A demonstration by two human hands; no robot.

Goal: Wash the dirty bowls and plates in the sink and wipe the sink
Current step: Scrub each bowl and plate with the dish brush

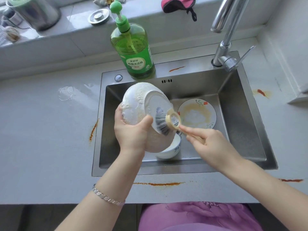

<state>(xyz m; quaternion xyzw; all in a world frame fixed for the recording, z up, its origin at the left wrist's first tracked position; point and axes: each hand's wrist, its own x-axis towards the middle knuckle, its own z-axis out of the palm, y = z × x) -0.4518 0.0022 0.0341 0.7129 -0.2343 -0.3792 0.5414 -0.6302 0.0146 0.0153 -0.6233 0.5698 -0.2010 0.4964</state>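
Head view: left hand is gripping a sudsy white bowl, fingers curled round its rim, holding it tilted bottom-up above the sink. Right hand is pinching the handle of a dish brush, pressing its grey bristles against the bowl's foot. A stained floral plate and a small blue-patterned bowl are lying in the basin.

A pale grey bench fills the view under bright, soft light. Orange streaks run along its near edge (more lie toward its left and right), and a wet patch shines toward its far left. Behind it rises a grey ledge bearing a steel pot and a red cloth. Dark cupboard fronts show below the near edge.
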